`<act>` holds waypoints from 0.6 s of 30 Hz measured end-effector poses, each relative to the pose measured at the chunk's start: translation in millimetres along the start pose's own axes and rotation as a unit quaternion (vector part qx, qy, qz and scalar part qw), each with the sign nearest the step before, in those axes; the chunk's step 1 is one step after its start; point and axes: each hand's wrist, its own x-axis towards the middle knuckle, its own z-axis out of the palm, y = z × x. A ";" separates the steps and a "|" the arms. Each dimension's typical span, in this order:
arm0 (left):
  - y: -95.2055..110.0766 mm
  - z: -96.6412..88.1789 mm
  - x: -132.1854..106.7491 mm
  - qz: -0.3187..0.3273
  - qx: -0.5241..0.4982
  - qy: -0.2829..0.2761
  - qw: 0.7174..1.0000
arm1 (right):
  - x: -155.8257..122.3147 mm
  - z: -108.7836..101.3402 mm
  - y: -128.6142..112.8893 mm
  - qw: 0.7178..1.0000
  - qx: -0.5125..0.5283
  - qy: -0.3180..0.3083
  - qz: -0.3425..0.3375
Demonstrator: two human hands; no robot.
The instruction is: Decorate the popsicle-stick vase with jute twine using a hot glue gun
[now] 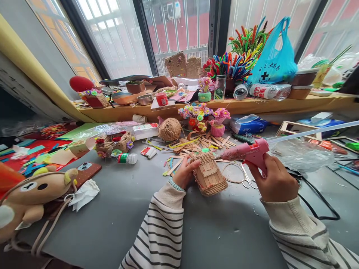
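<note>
My left hand [183, 172] grips a small basket [209, 174] made of wooden sticks and wound twine, tilted on the grey table [126, 209]. My right hand [273, 179] is wrapped round the handle of a pink glue gun [248, 151]. Its nozzle points left at the basket's top rim, and a clear glue stick [314, 130] juts out of its back to the right. A black cord [316, 203] trails from near my right hand. Loose wooden sticks [196, 145] lie just behind the basket.
A ball of twine [169, 129], flower pots of pipe cleaner [217, 121], scissors [246, 179], a phone [85, 172] and a plush bear [33, 194] lie around. The wooden sill [252, 104] holds jars, pipe cleaners and a blue bag [273, 61]. A plastic bag [301, 155] lies at right.
</note>
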 end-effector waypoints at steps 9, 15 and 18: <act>-2.6 -4.1 3.0 0.006 0.008 -0.016 1.000 | -0.4 0.1 1.2 1.000 -0.007 -0.001 0.004; 0.8 -2.2 1.4 0.000 0.013 -0.020 1.000 | -1.6 -1.4 -0.6 0.998 -0.005 -0.042 0.042; 3.1 -0.3 -0.7 -0.005 0.013 -0.018 1.000 | -0.1 -2.5 -2.5 0.994 0.003 -0.061 0.090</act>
